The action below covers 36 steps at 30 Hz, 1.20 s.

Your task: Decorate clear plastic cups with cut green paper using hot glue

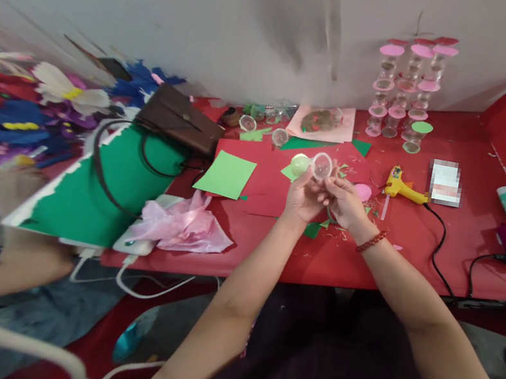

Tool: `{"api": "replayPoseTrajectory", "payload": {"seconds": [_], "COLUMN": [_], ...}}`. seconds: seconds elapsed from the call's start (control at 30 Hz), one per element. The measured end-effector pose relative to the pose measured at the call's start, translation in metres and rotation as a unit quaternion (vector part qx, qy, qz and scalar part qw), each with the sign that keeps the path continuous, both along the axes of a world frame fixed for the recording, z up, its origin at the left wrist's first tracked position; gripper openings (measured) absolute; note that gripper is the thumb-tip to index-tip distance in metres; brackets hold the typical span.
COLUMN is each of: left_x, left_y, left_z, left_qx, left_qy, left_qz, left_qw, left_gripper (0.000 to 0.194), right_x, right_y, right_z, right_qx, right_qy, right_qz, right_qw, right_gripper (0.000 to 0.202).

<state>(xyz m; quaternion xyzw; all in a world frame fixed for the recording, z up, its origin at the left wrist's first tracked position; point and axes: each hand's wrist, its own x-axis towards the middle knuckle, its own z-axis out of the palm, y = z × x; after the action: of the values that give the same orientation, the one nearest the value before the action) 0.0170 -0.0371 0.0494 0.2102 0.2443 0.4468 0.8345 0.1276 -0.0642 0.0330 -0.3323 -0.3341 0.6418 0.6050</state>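
Your forearms [237, 278] reach over the table's front edge [331, 272], left hand [304, 200] and right hand [345, 202] together pinching a clear plastic cup [322, 165] (presumably to steady it).

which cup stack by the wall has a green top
The short stack at the front right: its top disc is green, while the taller stacks have pink or red tops.

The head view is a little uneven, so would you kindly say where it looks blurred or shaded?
Head view, right: pixel blocks mask the pale item beside the yellow glue gun; head view, far left: craft pieces look soft; head view, top: dark smudges, perhaps shadow, mark the wall.
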Motion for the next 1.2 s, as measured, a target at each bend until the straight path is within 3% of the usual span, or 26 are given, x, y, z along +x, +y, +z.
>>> {"api": "replayPoseTrajectory", "payload": {"seconds": [0.07, 0.17, 0.27, 0.33, 0.47, 0.83, 1.1, 1.2], "left_x": [-0.002, -0.004, -0.004, -0.004, -0.001, 0.007, 0.016, 0.016], "left_y": [0.0, 0.002, 0.006, 0.008, 0.009, -0.002, 0.001, 0.001], "left_z": [0.003, 0.004, 0.002, -0.002, -0.009, 0.002, -0.005, -0.005], "left_qx": [-0.005, -0.026, -0.044, -0.045, -0.045, -0.083, -0.021, -0.021], "left_qy": [0.001, -0.021, -0.042, -0.048, -0.044, -0.014, -0.012, 0.006], "left_qz": [0.001, 0.03, 0.054, 0.053, 0.029, 0.007, 0.025, 0.029], "left_qw": [1.0, 0.999, 0.997, 0.996, 0.998, 0.996, 0.999, 0.999], "left_gripper": [0.05, 0.053, 0.051, 0.049, 0.055, 0.054, 0.042, 0.041], "right_x": [0.002, 0.008, 0.016, 0.019, 0.021, 0.019, 0.023, 0.026], "right_y": [0.0, 0.001, 0.003, 0.004, 0.006, 0.002, 0.003, 0.003], "right_z": [-0.003, -0.006, -0.008, -0.01, -0.016, -0.024, -0.022, -0.021], "right_qx": [0.022, 0.089, 0.183, 0.239, 0.304, 0.337, 0.351, 0.336], "right_qy": [-0.044, -0.158, -0.313, -0.396, -0.465, -0.57, -0.598, -0.637], "right_qz": [-0.018, -0.113, -0.212, -0.233, -0.241, -0.224, -0.19, -0.171], "right_qw": [0.999, 0.977, 0.908, 0.856, 0.796, 0.715, 0.695, 0.672], "right_gripper": [0.035, 0.03, 0.013, 0.016, 0.018, 0.028, 0.024, 0.021]}}
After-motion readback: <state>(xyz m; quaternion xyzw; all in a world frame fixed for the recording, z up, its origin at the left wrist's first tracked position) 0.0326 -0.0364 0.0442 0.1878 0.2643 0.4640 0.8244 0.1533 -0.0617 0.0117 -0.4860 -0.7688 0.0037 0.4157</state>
